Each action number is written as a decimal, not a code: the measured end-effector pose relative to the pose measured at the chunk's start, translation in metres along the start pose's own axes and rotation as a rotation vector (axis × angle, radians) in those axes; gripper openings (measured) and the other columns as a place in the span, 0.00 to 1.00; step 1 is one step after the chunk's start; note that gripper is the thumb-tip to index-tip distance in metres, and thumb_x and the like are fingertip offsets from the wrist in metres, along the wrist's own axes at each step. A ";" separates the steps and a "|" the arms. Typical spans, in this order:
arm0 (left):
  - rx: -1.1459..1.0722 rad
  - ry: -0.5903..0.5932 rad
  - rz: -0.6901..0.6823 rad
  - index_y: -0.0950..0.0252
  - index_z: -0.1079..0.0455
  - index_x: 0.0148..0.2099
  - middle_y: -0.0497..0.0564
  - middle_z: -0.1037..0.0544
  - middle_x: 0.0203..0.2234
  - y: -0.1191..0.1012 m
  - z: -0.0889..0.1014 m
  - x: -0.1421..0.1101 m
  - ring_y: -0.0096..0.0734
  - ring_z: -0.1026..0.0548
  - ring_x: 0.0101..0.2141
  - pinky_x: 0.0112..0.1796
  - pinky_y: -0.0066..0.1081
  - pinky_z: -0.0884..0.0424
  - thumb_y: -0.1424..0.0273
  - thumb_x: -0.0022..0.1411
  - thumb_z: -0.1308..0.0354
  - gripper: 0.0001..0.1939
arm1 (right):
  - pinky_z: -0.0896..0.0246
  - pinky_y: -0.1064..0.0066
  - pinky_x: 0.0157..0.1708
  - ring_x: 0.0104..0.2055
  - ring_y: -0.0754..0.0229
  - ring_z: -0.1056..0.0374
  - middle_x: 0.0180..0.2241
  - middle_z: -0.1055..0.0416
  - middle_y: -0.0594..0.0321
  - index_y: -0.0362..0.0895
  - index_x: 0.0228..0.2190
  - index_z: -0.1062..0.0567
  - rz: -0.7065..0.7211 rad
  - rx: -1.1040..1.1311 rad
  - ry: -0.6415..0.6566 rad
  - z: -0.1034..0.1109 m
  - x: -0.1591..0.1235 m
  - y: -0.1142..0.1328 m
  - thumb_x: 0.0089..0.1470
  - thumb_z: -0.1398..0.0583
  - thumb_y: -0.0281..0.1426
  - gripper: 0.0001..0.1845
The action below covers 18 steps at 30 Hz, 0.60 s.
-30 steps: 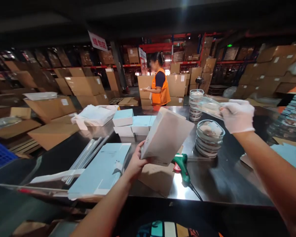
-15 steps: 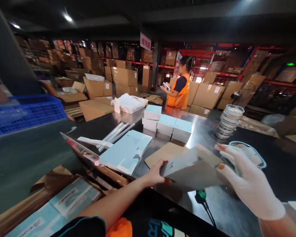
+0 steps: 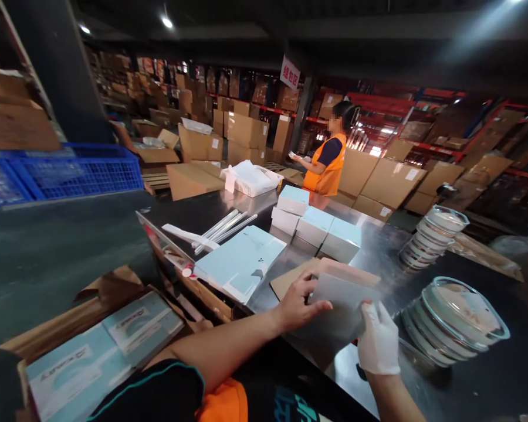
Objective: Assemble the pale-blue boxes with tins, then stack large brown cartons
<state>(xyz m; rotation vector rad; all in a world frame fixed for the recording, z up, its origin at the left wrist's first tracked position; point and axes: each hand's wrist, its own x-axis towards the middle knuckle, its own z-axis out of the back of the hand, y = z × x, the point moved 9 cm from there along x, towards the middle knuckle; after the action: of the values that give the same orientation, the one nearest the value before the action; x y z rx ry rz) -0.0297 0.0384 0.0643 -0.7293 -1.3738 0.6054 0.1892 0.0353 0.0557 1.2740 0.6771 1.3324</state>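
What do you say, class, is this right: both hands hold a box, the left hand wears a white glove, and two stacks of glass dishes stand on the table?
Not quite: the head view shows the white glove on the right hand; the left hand is bare. Both hold the box, and two stacks of glass dishes stand on the table.

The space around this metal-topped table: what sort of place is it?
Probably a warehouse packing area: stacked cardboard cartons, tall red racking, and an open carton of printed pale-blue boxes beside the table.
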 end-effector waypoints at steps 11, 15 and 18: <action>0.073 -0.020 0.113 0.60 0.16 0.54 0.60 0.17 0.48 0.036 0.032 -0.019 0.57 0.29 0.66 0.70 0.50 0.37 0.41 0.51 0.23 0.37 | 0.33 0.45 0.60 0.57 0.35 0.26 0.52 0.23 0.40 0.43 0.48 0.25 0.065 -0.541 -0.036 0.045 0.032 -0.015 0.55 0.46 0.58 0.35; 0.059 -0.204 0.140 0.63 0.16 0.51 0.59 0.18 0.46 0.026 0.057 -0.015 0.51 0.22 0.53 0.59 0.44 0.27 0.35 0.53 0.28 0.39 | 0.31 0.45 0.55 0.51 0.30 0.23 0.45 0.21 0.37 0.41 0.42 0.21 -0.201 -0.972 0.363 0.052 0.026 -0.097 0.48 0.41 0.48 0.28; -0.028 -0.324 0.182 0.65 0.18 0.50 0.56 0.19 0.41 0.022 0.071 -0.014 0.43 0.22 0.43 0.50 0.39 0.26 0.33 0.54 0.30 0.40 | 0.26 0.54 0.45 0.43 0.39 0.21 0.38 0.19 0.49 0.44 0.42 0.21 -0.327 -0.734 0.353 0.058 0.013 -0.120 0.41 0.40 0.41 0.25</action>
<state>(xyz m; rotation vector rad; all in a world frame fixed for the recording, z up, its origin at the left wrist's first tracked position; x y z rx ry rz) -0.1014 0.0499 0.0420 -0.8089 -1.6265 0.8787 0.2832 0.0575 -0.0371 0.3277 0.5261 1.3556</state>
